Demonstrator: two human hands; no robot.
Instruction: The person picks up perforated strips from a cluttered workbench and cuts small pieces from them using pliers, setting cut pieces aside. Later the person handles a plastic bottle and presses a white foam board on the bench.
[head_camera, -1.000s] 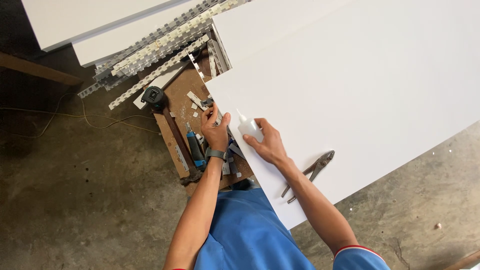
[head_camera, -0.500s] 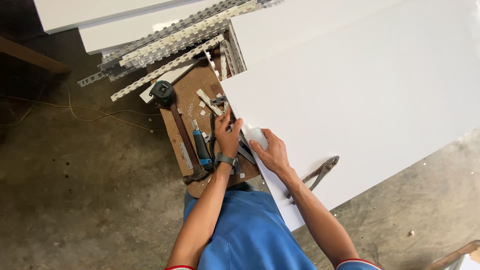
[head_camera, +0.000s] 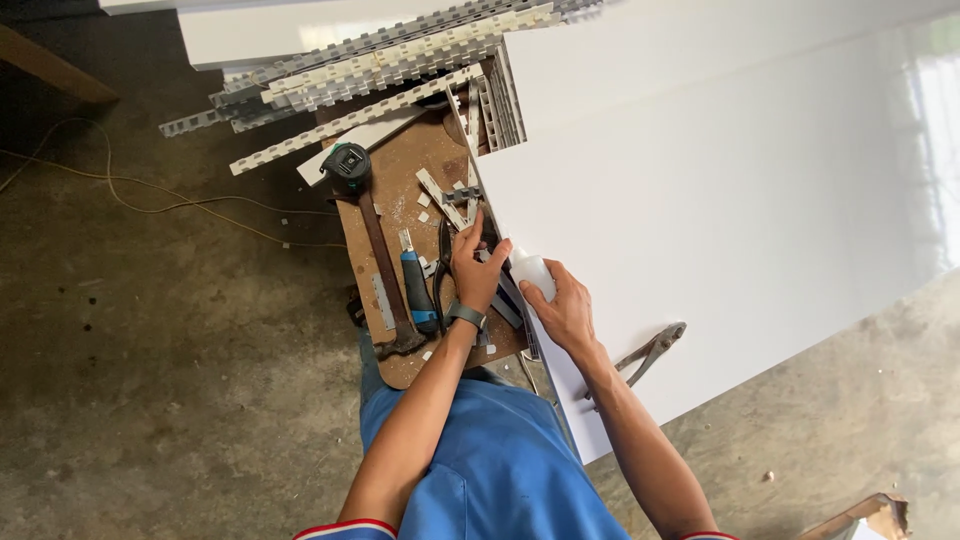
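Head view: right hand (head_camera: 568, 312) fingers wrap white bottle (head_camera: 532, 270); left hand (head_camera: 477, 270) just beside.

Right hand (head_camera: 566, 312) grips a white bottle (head_camera: 531, 272); left hand (head_camera: 476, 270) touches its tip.

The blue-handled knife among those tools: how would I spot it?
Find the big white panel, then the brown board against its left edge. The knife lies there between the hammer and the left hand, the only blue-handled tool.
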